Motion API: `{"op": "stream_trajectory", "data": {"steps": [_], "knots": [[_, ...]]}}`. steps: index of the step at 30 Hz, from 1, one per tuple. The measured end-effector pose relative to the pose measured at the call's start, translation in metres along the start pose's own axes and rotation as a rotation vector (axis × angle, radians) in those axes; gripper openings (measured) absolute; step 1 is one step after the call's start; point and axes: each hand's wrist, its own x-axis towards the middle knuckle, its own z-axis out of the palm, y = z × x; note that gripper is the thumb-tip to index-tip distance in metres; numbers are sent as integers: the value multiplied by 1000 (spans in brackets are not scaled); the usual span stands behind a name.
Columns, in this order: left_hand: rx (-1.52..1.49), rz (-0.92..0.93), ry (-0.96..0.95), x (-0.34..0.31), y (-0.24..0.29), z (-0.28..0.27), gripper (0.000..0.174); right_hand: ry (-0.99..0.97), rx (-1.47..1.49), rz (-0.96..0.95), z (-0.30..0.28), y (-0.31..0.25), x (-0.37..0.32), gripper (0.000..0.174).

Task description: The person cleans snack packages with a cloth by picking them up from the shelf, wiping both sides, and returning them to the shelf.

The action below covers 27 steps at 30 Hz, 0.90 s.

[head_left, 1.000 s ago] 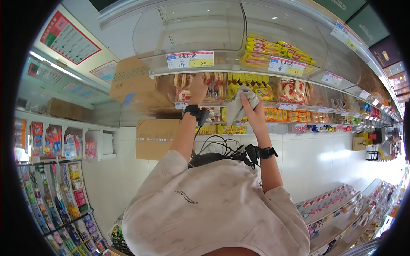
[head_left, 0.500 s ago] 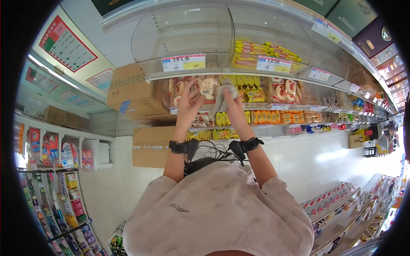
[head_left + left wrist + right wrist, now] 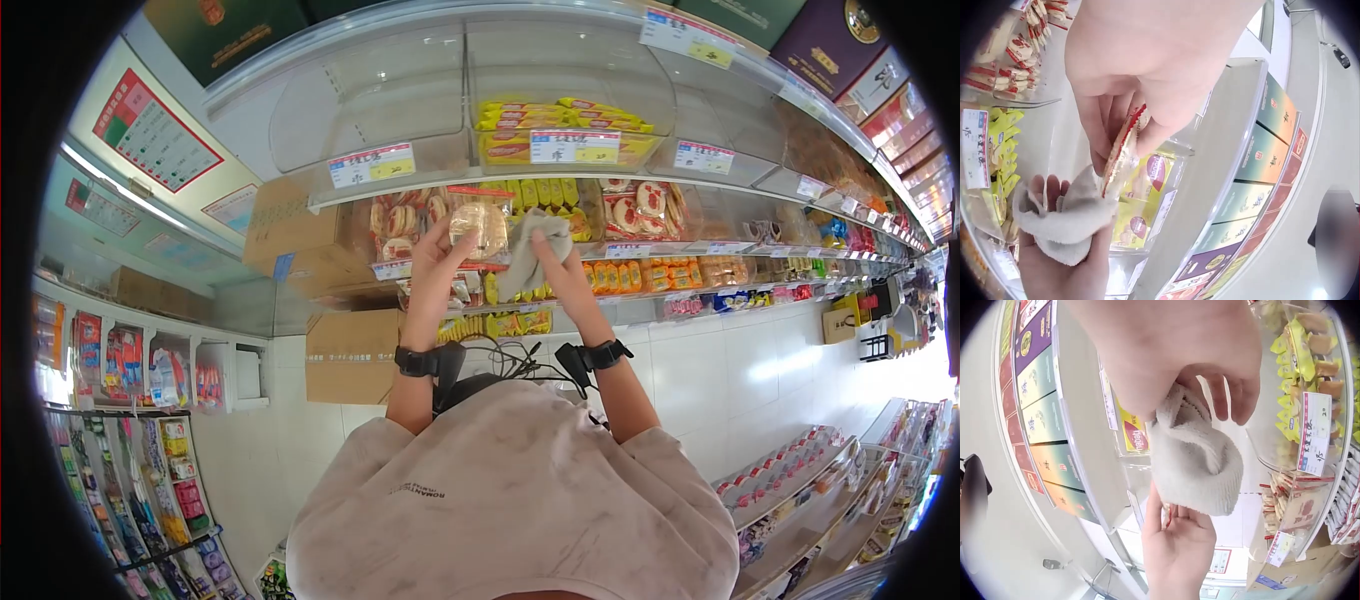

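My left hand pinches a clear packet of round pale biscuits with red edges, held up in front of the shelf. In the left wrist view this biscuit packet is seen edge-on between thumb and fingers. A crumpled grey cloth is gripped in my right hand, just right of the packet. The right wrist view shows the cloth hanging from thumb and fingers and covering most of the packet. Behind my hands, similar packets stand in a clear shelf bin.
Yellow wafer packs lie in the upper clear bin, above a price tag. More red-edged packets fill a bin to the right. Cardboard boxes stand at the left end of the shelf. Boxed goods line the top.
My left hand has come back from inside the bin with the biscuit packet in its fingers. The right hand with the cloth stays close by; the head view has shifted right along the shelf.
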Motion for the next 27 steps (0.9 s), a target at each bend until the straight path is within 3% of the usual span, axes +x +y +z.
{"op": "stream_trajectory", "data": {"steps": [4,5,9,12,13,16,19,22,23,25,27], "knots": [[244,-129,-291,-1,-13,22,28,169,196,-63,-6,-17,-7,33],[348,-160,-307,-3,-15,31,14,214,233,-94,-6,-18,-10,32],[420,-96,-312,-3,-30,56,19,247,181,-63,-37,-15,-9,25],[784,445,63,-10,-42,86,35,363,198,-98,-44,-22,-9,23],[892,385,65,-14,-37,92,55,386,201,-106,-44,-23,-10,23],[998,597,64,-10,-34,100,55,349,150,-160,-43,-37,-16,25],[959,561,-6,-9,-27,104,49,243,27,-211,-36,-41,-29,29],[742,378,-75,-3,-30,99,47,149,-50,-257,-29,-35,-37,31],[630,239,-83,-3,-30,97,47,123,-66,-273,-28,-34,-36,32],[397,-44,-105,-11,-25,96,49,221,-551,-548,-31,-40,-28,32],[464,-135,-203,-14,-18,94,49,342,-707,-654,-37,-39,-21,34]]}}
